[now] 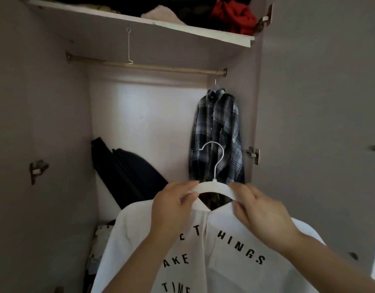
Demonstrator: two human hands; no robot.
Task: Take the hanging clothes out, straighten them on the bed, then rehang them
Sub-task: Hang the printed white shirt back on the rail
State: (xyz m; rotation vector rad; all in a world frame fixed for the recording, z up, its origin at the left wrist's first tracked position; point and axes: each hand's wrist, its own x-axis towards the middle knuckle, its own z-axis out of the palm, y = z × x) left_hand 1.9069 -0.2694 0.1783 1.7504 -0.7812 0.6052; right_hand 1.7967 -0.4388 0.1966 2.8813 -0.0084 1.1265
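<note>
Both hands hold a white shirt on a hanger in front of an open wardrobe.

Left hand (pixel 174 208) pinches the left arm of the white hanger (pixel 214 185), fingers curled over it, thumb under. Right hand (pixel 260 210) grips the right arm of the hanger the same way. White shirt (pixel 235 261) with black letters hangs on the hanger, below the hands and well under the rod (pixel 150 67); the hanger's hook is upright and free. Plaid shirt (pixel 218 132) hangs at the rod's right end, just behind the hook. Dark case (pixel 127 170) leans against the back wall. Shelf (pixel 182 28) above holds piled clothes, a red garment (pixel 235 15) among them.
</note>
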